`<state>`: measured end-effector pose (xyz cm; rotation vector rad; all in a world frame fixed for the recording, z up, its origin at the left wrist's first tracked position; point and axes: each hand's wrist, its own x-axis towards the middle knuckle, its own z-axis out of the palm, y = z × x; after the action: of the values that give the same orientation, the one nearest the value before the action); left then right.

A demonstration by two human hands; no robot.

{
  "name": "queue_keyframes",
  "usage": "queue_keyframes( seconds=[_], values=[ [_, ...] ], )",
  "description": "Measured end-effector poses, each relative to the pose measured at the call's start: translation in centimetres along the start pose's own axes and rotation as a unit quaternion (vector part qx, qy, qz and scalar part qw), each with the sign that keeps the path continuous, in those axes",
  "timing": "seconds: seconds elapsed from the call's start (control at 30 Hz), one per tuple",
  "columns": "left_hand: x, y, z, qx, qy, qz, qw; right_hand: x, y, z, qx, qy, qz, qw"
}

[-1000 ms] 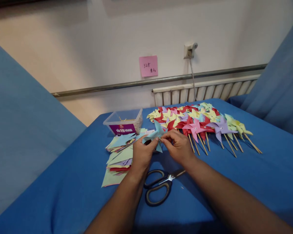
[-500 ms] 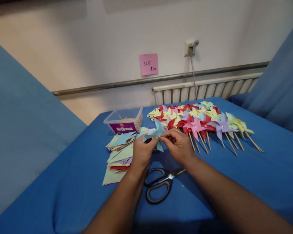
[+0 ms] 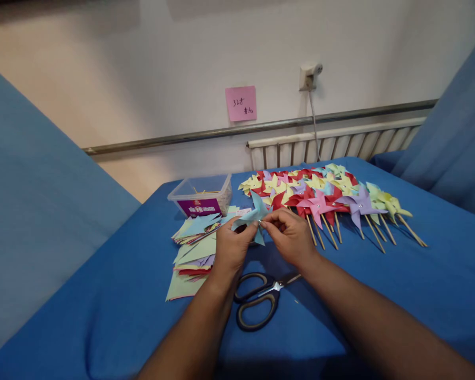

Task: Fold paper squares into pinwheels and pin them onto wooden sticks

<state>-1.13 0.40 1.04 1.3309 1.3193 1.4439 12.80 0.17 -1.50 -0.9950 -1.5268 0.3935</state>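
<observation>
Both my hands meet over the blue table (image 3: 380, 285) around a light blue paper pinwheel (image 3: 254, 214). My left hand (image 3: 231, 248) is closed, pinching the pinwheel's centre between thumb and fingers. My right hand (image 3: 291, 236) is closed too, its fingertips pinched at the same centre; whatever small piece it holds there is too small to make out. A pair of black-handled scissors (image 3: 259, 303) lies on the cloth just below my wrists. Left of my left hand lies a stack of cut coloured paper squares (image 3: 192, 256).
Many finished pinwheels on wooden sticks (image 3: 320, 198) lie in rows at the right rear. A clear plastic box with a purple label (image 3: 201, 196) stands at the back left. Behind are a radiator (image 3: 332, 148), a wall socket (image 3: 309, 74) and a pink note (image 3: 241, 104).
My hands and the blue pinwheel stay almost where they were; only the fingertips shift slightly at the pinwheel's centre, and the view tilted a little.
</observation>
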Motion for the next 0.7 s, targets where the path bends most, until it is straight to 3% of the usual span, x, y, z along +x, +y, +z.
queue_keyframes(
  seconds=[0.2, 0.7],
  values=[
    [-0.12, 0.30, -0.11, 0.039, 0.006, 0.018, 0.999, 0.15, 0.02, -0.02, -0.001, -0.004, 0.003, 1.000],
    [-0.18, 0.46, -0.02, 0.015, 0.003, 0.001, 1.000, 0.04, 0.08, 0.02, 0.000, -0.006, 0.008, 1.000]
  ],
)
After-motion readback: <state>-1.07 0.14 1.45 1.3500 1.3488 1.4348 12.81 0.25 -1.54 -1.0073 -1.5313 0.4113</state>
